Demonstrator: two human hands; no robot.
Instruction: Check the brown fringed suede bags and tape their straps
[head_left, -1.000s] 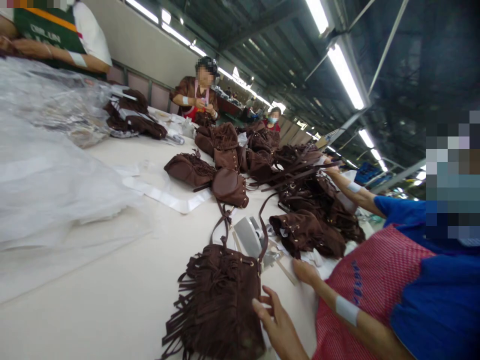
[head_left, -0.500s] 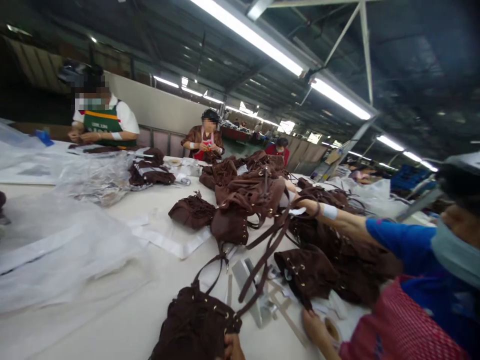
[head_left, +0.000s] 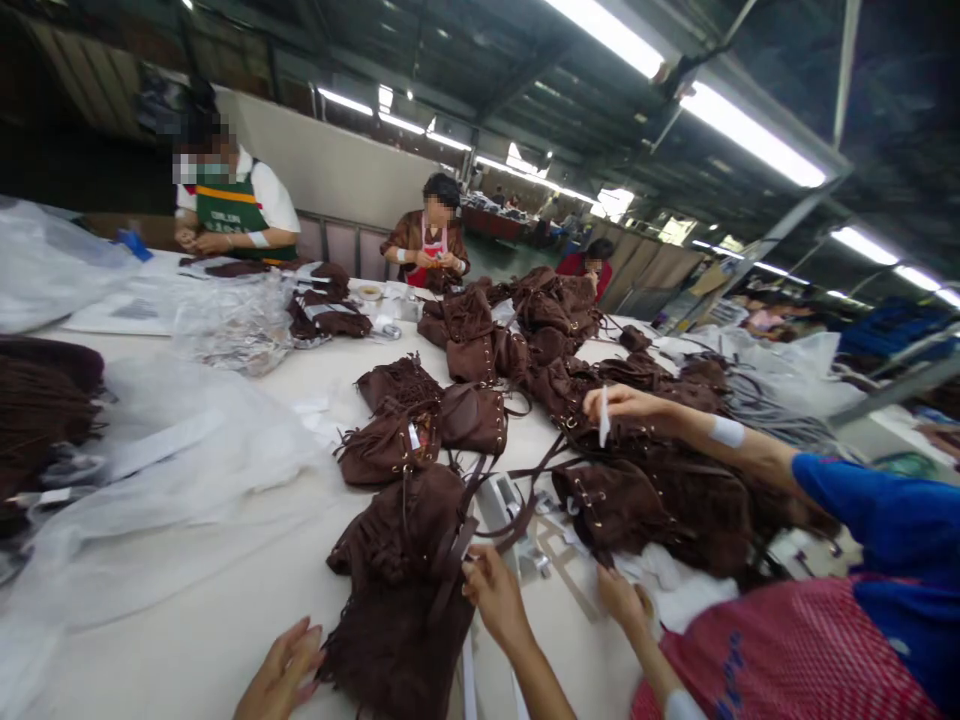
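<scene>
A dark brown fringed bag point(head_left: 397, 640) lies on the white table in front of me, next to another brown bag point(head_left: 409, 525) just beyond it. At the near bag's left side is my left hand point(head_left: 281, 668), its fingers apart and curved toward the fringe, holding nothing. My right hand point(head_left: 496, 600) is at the right, its thumb and fingers pinched on a brown strap point(head_left: 454, 560) by the upper edge of the near bag. The strap's far end disappears among the other bags.
A co-worker in a blue sleeve point(head_left: 847, 500) reaches in from the right, holding a white slip point(head_left: 604, 415). Brown bags point(head_left: 555, 310) pile up across the table. Clear plastic sheeting point(head_left: 187, 470) covers the left. A metal piece point(head_left: 502, 500) lies mid-table.
My left hand has come into view, and my right hand has moved up from the bag's edge to the strap. The co-worker's arm has drawn back from the pile with a white slip.
</scene>
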